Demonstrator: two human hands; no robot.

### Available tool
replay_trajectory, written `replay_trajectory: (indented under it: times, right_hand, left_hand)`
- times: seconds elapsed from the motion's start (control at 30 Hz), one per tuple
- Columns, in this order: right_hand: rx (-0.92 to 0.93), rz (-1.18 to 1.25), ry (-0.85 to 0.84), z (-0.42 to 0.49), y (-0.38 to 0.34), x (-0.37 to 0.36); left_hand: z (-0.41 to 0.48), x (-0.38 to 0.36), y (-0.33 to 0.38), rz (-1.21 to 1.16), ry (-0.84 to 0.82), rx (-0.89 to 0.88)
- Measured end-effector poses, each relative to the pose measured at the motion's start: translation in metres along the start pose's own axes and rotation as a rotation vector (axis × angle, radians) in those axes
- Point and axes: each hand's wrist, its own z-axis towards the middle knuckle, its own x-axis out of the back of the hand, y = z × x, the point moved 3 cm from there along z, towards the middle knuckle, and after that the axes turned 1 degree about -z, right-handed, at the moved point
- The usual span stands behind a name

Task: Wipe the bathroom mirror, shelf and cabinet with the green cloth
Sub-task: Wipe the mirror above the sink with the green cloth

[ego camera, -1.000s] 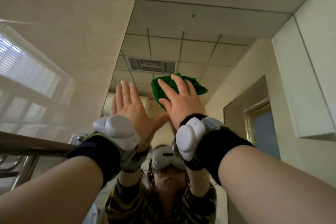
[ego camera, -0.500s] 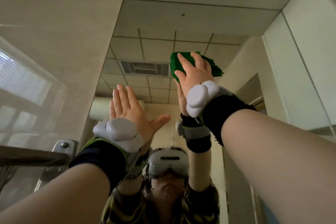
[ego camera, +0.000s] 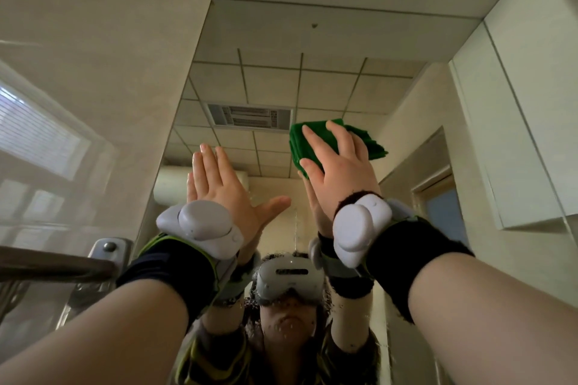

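Coming down the mirror, the right hand is pressing the green cloth with straight fingers; the left hand is bracing flat, empty (probably smearing prints).

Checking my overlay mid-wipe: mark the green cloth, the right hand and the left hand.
green cloth (ego camera: 373,147): head view, on the folded corner at its right edge.
right hand (ego camera: 341,172): head view, on the back of the hand.
left hand (ego camera: 225,184): head view, on the back of the hand.
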Motion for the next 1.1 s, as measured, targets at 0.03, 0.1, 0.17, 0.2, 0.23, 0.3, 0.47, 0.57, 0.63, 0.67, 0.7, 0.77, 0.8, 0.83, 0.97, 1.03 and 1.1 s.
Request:
replay_trajectory:
  times: [0.03,0.1,0.17,0.2,0.23,0.3,0.47,0.57,0.63,0.67,0.7,0.77,0.8,0.83,0.97,1.03,1.1]
  right_hand:
    - [0.002,0.001,0.001,-0.006,0.000,-0.001]
    - [0.005,-0.004,0.001,-0.014,-0.001,-0.003]
    - [0.007,-0.008,-0.001,-0.016,0.000,-0.003]
    - [0.010,-0.009,-0.007,-0.016,0.001,-0.002]
    - [0.017,-0.011,-0.015,-0.015,0.001,-0.002]
    - [0.023,-0.020,-0.032,-0.013,0.003,-0.001]
    - [0.000,-0.022,0.004,0.008,0.011,0.001]
    - [-0.008,-0.056,0.018,0.026,0.020,0.002]
    - [-0.036,-0.077,0.036,0.042,0.030,0.007]
    - [-0.067,-0.077,0.037,0.050,0.037,0.012]
    - [-0.096,-0.061,0.021,0.057,0.042,0.016]
    - [-0.115,-0.008,-0.060,0.067,0.050,0.022]
    - [-0.125,-0.015,-0.079,0.068,0.051,0.023]
    - [-0.146,-0.052,-0.070,0.065,0.052,0.022]
    - [-0.169,-0.135,-0.003,0.047,0.048,0.019]
    - [-0.162,-0.118,-0.006,0.042,0.048,0.022]
    - [-0.163,-0.106,-0.019,0.035,0.046,0.025]
  left_hand:
    - [0.000,0.000,0.000,0.004,0.003,-0.007]
    - [-0.001,0.001,-0.001,0.011,0.000,-0.014]
    - [-0.002,0.002,-0.001,0.009,-0.011,-0.015]
    - [-0.002,0.002,0.000,0.010,-0.016,-0.015]
    - [-0.002,0.002,0.000,0.010,-0.018,-0.012]
    - [-0.003,0.004,0.002,0.011,-0.018,-0.010]
    - [-0.003,0.004,0.005,0.015,-0.017,-0.005]
    - [-0.002,0.003,0.004,0.012,-0.008,-0.006]
    - [0.000,0.002,0.001,0.011,-0.005,-0.012]
    - [0.001,0.000,0.000,0.013,-0.019,-0.020]
    - [0.002,-0.001,-0.001,0.018,-0.032,-0.034]
    - [0.006,-0.004,-0.004,0.028,-0.040,-0.051]
    - [0.007,-0.006,-0.005,0.032,-0.032,-0.051]
    - [0.007,-0.006,-0.006,0.029,-0.025,-0.048]
    - [0.008,-0.008,-0.006,0.006,-0.006,-0.044]
    - [0.007,-0.008,-0.006,0.011,-0.007,-0.044]
    - [0.006,-0.007,-0.006,0.025,-0.012,-0.036]
